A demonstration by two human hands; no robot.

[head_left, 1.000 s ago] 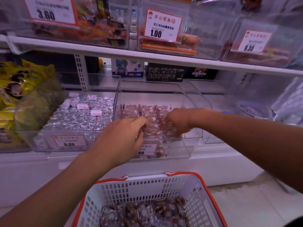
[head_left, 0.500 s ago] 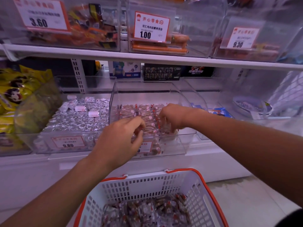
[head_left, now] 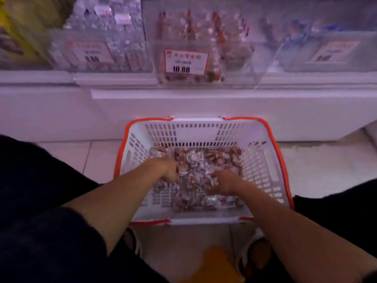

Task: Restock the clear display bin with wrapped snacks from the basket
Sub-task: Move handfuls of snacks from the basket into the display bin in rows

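A white basket (head_left: 265, 160) with an orange rim stands on the floor between my knees, holding a heap of wrapped snacks (head_left: 197, 162). Both my hands are down in that heap. My left hand (head_left: 167, 169) curls its fingers into the snacks at the left of the pile. My right hand (head_left: 223, 181) presses into the snacks at the right, fingers bent around them. The clear display bin (head_left: 234, 58) sits on the shelf above, with a white price label on its front and some of the same snacks inside.
A neighbouring clear bin of silver-wrapped items (head_left: 106, 37) stands to the left, another clear bin (head_left: 326, 50) to the right. The white shelf base (head_left: 183, 107) runs behind the basket. My dark-clothed legs flank the basket on the tiled floor (head_left: 318, 164).
Both hands have left the display bin and dropped into the basket's snack heap. The view has tilted down from the shelf to the basket and floor.
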